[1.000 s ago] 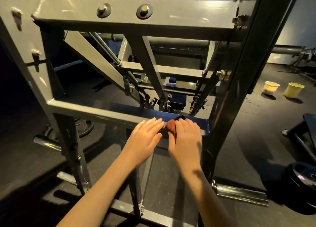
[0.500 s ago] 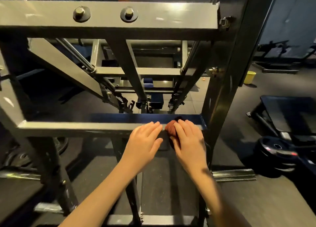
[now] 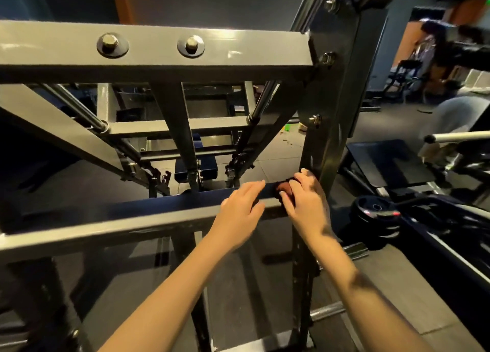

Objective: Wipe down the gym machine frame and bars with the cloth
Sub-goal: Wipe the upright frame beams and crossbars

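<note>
A grey steel gym machine frame fills the view. Its lower crossbar (image 3: 132, 219) runs left to right and meets a dark upright post (image 3: 336, 113) on the right. My right hand (image 3: 305, 200) presses a small dark reddish cloth (image 3: 285, 188) onto the crossbar's right end, close to the post, with the fingers curled over it. Only a small part of the cloth shows under the fingers. My left hand (image 3: 241, 208) rests on the same crossbar just left of the cloth, fingers straight and holding nothing.
An upper crossbar (image 3: 212, 52) with two bolts spans the view at head height. Diagonal braces and chrome rods lie behind the frame. Weight plates (image 3: 376, 216) and a dark bench pad (image 3: 389, 163) lie on the floor to the right. A chrome bar end (image 3: 450, 136) juts in at far right.
My view has turned to the right. Both hands have slid right along the lower crossbar, and the right hand with the cloth now sits against the upright post.
</note>
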The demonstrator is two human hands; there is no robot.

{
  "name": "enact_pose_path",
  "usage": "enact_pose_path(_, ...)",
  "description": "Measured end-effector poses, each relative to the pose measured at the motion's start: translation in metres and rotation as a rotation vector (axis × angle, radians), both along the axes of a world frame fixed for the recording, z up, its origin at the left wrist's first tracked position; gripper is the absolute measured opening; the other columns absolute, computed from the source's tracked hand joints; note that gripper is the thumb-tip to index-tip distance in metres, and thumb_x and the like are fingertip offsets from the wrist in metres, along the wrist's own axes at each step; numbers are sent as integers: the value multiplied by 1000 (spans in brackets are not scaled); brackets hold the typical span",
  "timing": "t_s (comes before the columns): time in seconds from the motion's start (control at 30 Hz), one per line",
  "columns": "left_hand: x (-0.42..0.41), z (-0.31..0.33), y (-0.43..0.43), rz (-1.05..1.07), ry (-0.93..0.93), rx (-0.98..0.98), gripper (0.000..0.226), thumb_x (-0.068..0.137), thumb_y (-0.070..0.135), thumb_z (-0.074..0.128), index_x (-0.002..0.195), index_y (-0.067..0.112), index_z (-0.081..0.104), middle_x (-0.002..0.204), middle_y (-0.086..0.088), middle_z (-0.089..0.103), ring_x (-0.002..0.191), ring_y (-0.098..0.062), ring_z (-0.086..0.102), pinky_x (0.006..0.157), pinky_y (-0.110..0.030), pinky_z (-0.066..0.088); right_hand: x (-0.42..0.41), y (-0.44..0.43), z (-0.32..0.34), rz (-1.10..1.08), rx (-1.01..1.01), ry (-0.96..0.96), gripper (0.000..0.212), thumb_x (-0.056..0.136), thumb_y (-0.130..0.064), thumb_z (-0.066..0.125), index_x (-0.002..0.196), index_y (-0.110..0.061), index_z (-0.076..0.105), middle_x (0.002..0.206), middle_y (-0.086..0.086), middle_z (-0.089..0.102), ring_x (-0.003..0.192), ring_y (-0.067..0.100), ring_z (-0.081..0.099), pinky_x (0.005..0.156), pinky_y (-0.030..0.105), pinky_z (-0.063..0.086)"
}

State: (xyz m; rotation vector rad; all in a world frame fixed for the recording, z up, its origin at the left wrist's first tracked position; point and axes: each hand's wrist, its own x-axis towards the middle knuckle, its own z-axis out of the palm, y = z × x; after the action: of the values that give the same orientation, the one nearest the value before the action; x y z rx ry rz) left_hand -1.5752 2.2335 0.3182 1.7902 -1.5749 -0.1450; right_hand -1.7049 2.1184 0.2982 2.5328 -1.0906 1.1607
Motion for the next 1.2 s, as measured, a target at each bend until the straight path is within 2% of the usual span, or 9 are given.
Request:
enact_pose_path(0.1, -6, 3, -14, -83, 47, 42, 49, 103, 24, 44, 151, 27, 31, 157, 9, 31, 143, -7, 26, 119, -41, 24, -13, 2, 3, -39, 49, 90, 39, 90, -35, 51, 114, -8, 66, 116, 13, 61, 110, 33, 57, 92, 42, 48)
enact_pose_path(0.2, -14, 5, -30, -120, 41, 103, 48, 104, 29, 40, 151, 29, 31, 154, 9, 35, 142, -10, 30, 118, -47, 24, -37, 4, -1, 100, 142, -7, 50, 92, -31, 50, 138, -10, 50, 126, 11, 54, 116, 25, 52, 96, 41, 48)
enact_pose_path(0.4, -37, 15, -71, 15, -186, 244, 55, 98, 55, 40, 144, 25, 39, 140, -3, 46, 128, -21, 43, 110, -45, 33, -62, -22, 14, 86, 20, -191, 53, 87, -16, 61, 137, -2, 47, 138, 16, 50, 122, 23, 46, 99, 32, 35)
enact_pose_path(0.63, -54, -6, -79, 162, -364, 106, 27, 98, 35, 51, 120, 19, 53, 120, 2, 54, 111, -15, 50, 88, -25, 37, -82, -56, 4, 265, -169, -77, 48, 91, -18, 44, 138, -7, 43, 144, 12, 44, 126, 26, 46, 112, 34, 30)
enact_pose_path(0.73, -56, 2, -84, 207, 132, -57, 11, 99, 18, 49, 109, 21, 53, 106, 4, 56, 92, -1, 56, 72, -11, 41, -91, -66, 7, 402, -205, -63, 44, 92, -19, 47, 135, -7, 46, 138, 7, 46, 118, 27, 53, 101, 51, 47)
enact_pose_path(0.83, -64, 9, -105, 196, 572, -240, 18, 102, 13, 42, 113, 26, 48, 112, 2, 52, 95, -2, 60, 73, -11, 49, -103, -79, 8, 463, -219, 52, 46, 95, -19, 46, 140, -9, 46, 151, 2, 34, 128, 22, 47, 111, 47, 37)
enact_pose_path(0.97, -85, -6, -121, 24, 704, -206, 51, 92, 59, 42, 133, 30, 46, 130, -5, 54, 117, -19, 57, 97, -45, 50, -103, -86, 7, 496, -219, 81, 43, 100, -25, 42, 138, -5, 49, 152, 7, 34, 130, 22, 46, 116, 43, 30)
enact_pose_path(1.1, -97, -10, -115, 54, 662, -268, 64, 91, 56, 24, 149, 30, 31, 150, 3, 39, 136, -12, 39, 112, -32, 37, -96, -84, -1, 511, -187, 25, 44, 101, -27, 43, 135, -1, 51, 150, 10, 36, 134, 24, 44, 114, 46, 32)
enact_pose_path(1.2, -94, 8, -127, -130, 947, -353, 40, 99, 44, 34, 135, 28, 40, 136, -1, 49, 123, -6, 52, 100, -22, 45, -94, -81, -1, 507, -186, -10, 43, 102, -29, 41, 134, -3, 53, 149, 9, 39, 134, 24, 44, 113, 45, 33)
